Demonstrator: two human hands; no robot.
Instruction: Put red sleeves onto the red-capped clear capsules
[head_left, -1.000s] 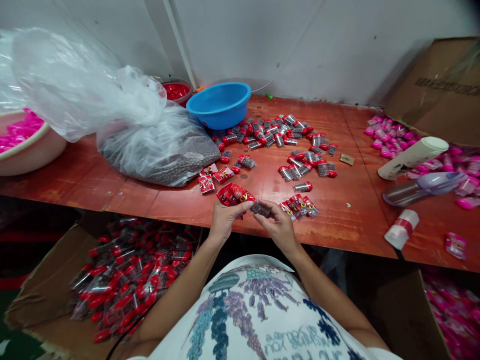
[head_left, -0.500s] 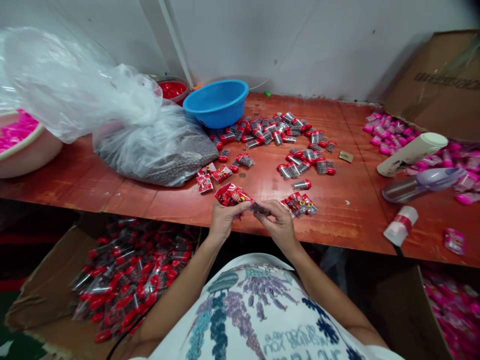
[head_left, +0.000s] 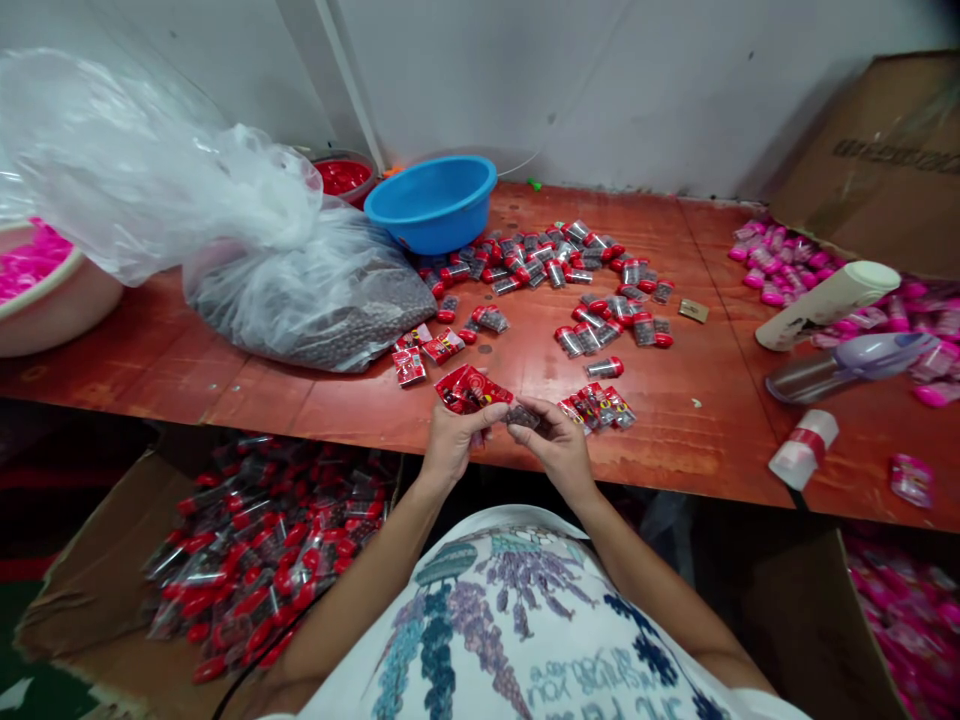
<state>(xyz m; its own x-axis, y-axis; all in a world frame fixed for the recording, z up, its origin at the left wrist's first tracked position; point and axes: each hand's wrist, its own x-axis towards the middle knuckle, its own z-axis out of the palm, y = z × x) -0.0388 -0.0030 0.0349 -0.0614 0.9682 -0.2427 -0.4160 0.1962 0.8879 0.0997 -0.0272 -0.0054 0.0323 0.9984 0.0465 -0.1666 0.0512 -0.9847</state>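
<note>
My left hand (head_left: 452, 440) is closed on red printed packets (head_left: 471, 388) that fan out above its thumb, over the table's front edge. Close beside it, my right hand (head_left: 559, 440) pinches a small clear container of dark beads (head_left: 523, 416), which meets the right end of the red packets. How far the container sits inside a packet, I cannot tell. Just right of my right hand lie several red packets (head_left: 598, 408) in an overlapping row. A single bead container with a red cap (head_left: 604, 368) rests behind them. More red packets (head_left: 410, 366) lie left of my hands.
Behind my hands spreads a pile of red-capped bead containers (head_left: 555, 262), near a blue basin (head_left: 435, 205). A plastic bag of dark beads (head_left: 315, 300) stands left. Right are a white tumbler (head_left: 825, 306), a clear bottle (head_left: 814, 375) and pink containers (head_left: 787, 262). A cardboard box (head_left: 97, 600) sits below left.
The red packets in my left hand have tipped up and show more of their face. The bead container in my right hand shows more plainly. Both hands have shifted only slightly.
</note>
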